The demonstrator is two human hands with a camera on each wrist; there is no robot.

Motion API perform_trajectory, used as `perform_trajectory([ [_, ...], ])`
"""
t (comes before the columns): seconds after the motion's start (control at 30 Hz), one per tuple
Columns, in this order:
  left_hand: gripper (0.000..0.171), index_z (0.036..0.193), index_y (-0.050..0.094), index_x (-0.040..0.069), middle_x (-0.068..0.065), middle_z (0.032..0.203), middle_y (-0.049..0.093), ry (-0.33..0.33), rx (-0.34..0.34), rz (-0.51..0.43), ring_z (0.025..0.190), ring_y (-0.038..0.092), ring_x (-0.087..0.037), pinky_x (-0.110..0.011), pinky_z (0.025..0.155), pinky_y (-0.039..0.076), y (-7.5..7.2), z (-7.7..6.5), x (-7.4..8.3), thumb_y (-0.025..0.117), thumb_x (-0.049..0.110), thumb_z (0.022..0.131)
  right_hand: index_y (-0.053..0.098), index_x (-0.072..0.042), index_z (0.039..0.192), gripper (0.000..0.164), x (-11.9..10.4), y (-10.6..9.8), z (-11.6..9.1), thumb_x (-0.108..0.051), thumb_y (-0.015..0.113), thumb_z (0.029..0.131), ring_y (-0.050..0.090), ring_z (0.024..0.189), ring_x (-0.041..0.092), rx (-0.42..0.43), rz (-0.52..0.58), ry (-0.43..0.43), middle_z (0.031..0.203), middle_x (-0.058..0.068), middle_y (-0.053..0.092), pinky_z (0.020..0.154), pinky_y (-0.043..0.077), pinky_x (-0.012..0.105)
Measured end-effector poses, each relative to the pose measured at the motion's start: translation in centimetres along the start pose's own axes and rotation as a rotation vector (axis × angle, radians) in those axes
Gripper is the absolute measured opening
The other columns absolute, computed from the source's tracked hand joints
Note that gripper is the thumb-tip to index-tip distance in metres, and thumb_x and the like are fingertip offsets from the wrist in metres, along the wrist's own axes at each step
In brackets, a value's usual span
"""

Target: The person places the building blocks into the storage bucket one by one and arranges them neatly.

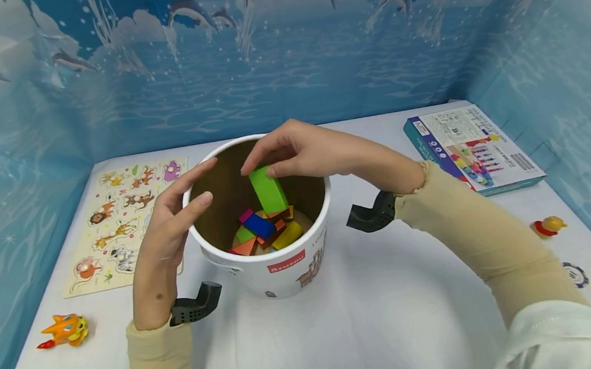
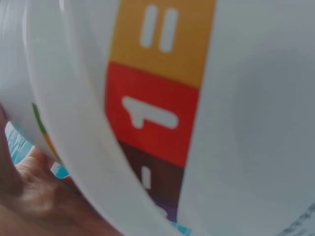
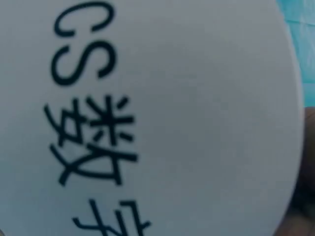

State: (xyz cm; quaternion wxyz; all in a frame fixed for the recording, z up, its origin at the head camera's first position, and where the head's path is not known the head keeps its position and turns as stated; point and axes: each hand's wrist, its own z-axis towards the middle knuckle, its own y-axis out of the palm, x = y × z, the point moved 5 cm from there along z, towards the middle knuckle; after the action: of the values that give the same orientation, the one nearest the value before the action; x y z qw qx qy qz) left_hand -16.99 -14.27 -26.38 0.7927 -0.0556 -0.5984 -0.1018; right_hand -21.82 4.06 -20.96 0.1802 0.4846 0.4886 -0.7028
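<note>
A white bucket [image 1: 261, 277] with a brown inside stands upright on the table. Inside it lie several coloured wooden blocks, among them a blue block [image 1: 259, 226], a yellow block [image 1: 287, 235] and an orange triangular block [image 1: 245, 247]. My right hand [image 1: 300, 149] reaches over the far right rim and pinches a bright green rectangular block [image 1: 269, 191], tilted above the others. At the left rim, my left hand [image 1: 165, 223] rests with its finger and thumb extended over the edge. The bucket's printed wall [image 2: 246, 98] fills most of the left wrist view; lettering on white covers the right wrist view.
An animal puzzle board [image 1: 106, 228] lies at the left, with an orange toy figure [image 1: 66, 331] in front of it. At the right are a flat boxed set [image 1: 480, 147] and a small yellow-and-red toy [image 1: 549, 226]. A blue dolphin curtain [image 1: 287, 81] encloses the table.
</note>
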Motion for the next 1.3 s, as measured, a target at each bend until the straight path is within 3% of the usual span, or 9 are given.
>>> perform_trajectory([
  [0.17, 0.041, 0.125, 0.051, 0.007, -0.008, 0.132, 0.042, 0.005, -0.007, -0.008, 0.125, 0.027, -0.019, -0.050, 0.099, 0.018, 0.1, 0.0, 0.1, 0.049, 0.001, 0.085, 0.059, -0.005, 0.113, 0.028, 0.0, 0.4, 0.8, 0.001, 0.050, 0.087, 0.053, 0.104, 0.010, -0.041, -0.096, 0.021, 0.112, 0.003, 0.059, 0.086, 0.044, 0.025],
  [0.37, 0.042, 0.125, 0.051, 0.007, -0.009, 0.132, 0.042, 0.007, -0.008, -0.015, 0.123, 0.030, -0.022, -0.051, 0.098, 0.021, 0.2, 0.0, 0.0, 0.048, 0.000, 0.084, 0.058, -0.004, 0.115, 0.029, 0.1, 0.5, 0.8, 0.000, 0.048, 0.088, 0.053, 0.106, 0.011, -0.015, -0.092, 0.024, 0.114, 0.004, 0.059, 0.087, 0.043, 0.026],
  [0.53, 0.042, 0.126, 0.051, 0.007, -0.009, 0.132, 0.042, 0.003, -0.008, -0.014, 0.122, 0.031, -0.023, -0.051, 0.098, 0.021, 0.2, -0.1, -0.1, 0.049, 0.000, 0.085, 0.059, -0.005, 0.114, 0.027, 0.3, -0.7, -0.7, -0.005, 0.048, 0.090, 0.054, 0.105, 0.011, 0.168, 0.033, -0.065, 0.112, 0.003, 0.060, 0.087, 0.043, 0.027],
  [0.7, 0.042, 0.125, 0.051, 0.007, -0.008, 0.133, 0.041, 0.007, -0.007, -0.009, 0.124, 0.028, -0.021, -0.052, 0.099, 0.018, 0.1, -0.1, 0.0, 0.050, 0.000, 0.084, 0.059, -0.003, 0.113, 0.026, 3.3, -3.9, -4.7, -0.009, 0.051, 0.089, 0.052, 0.107, 0.021, 0.516, 0.223, -0.113, 0.112, 0.009, 0.059, 0.092, 0.040, 0.034],
  [0.8, 0.042, 0.125, 0.051, 0.007, -0.008, 0.133, 0.041, 0.009, -0.005, -0.009, 0.124, 0.028, -0.021, -0.052, 0.099, 0.018, 0.1, -0.1, 0.0, 0.050, 0.000, 0.084, 0.058, -0.006, 0.113, 0.027, 8.6, -5.8, -7.0, -0.015, 0.054, 0.088, 0.052, 0.107, 0.020, 0.770, 0.258, 0.008, 0.113, 0.010, 0.058, 0.094, 0.038, 0.033],
  [0.87, 0.042, 0.125, 0.051, 0.007, -0.008, 0.133, 0.041, 0.007, -0.003, -0.007, 0.124, 0.028, -0.021, -0.052, 0.099, 0.018, 0.0, -0.1, 0.0, 0.050, 0.000, 0.084, 0.057, -0.009, 0.115, 0.030, 13.4, -6.4, -8.1, -0.020, 0.055, 0.087, 0.052, 0.108, 0.017, 0.904, 0.232, 0.180, 0.114, 0.007, 0.057, 0.094, 0.038, 0.031],
  [0.93, 0.042, 0.125, 0.051, 0.007, -0.008, 0.133, 0.041, 0.002, 0.002, -0.004, 0.124, 0.028, -0.021, -0.053, 0.099, 0.019, 0.0, -0.1, 0.0, 0.050, 0.000, 0.084, 0.054, -0.012, 0.120, 0.033, 18.0, -6.2, -9.0, -0.021, 0.055, 0.088, 0.049, 0.112, 0.015, 0.966, 0.193, 0.371, 0.120, 0.005, 0.054, 0.096, 0.037, 0.031],
  [1.07, 0.042, 0.125, 0.051, 0.008, -0.007, 0.133, 0.040, -0.002, 0.002, 0.001, 0.124, 0.028, -0.021, -0.053, 0.098, 0.019, 0.0, -0.1, 0.0, 0.050, 0.001, 0.084, 0.039, -0.010, 0.134, 0.049, 24.4, -5.0, -9.8, -0.022, 0.053, 0.089, 0.032, 0.127, 0.023, 0.938, 0.035, 0.633, 0.137, 0.010, 0.039, 0.102, 0.027, 0.039],
  [1.3, 0.042, 0.126, 0.051, 0.008, -0.008, 0.134, 0.040, 0.002, -0.002, 0.001, 0.124, 0.028, -0.022, -0.054, 0.098, 0.020, 0.2, -0.1, -0.1, 0.050, 0.001, 0.084, 0.008, -0.012, 0.144, 0.081, 27.1, -4.0, -8.8, -0.028, 0.060, 0.083, 0.005, 0.131, 0.042, 0.826, -0.247, 0.728, 0.145, 0.022, 0.012, 0.100, 0.014, 0.057],
])
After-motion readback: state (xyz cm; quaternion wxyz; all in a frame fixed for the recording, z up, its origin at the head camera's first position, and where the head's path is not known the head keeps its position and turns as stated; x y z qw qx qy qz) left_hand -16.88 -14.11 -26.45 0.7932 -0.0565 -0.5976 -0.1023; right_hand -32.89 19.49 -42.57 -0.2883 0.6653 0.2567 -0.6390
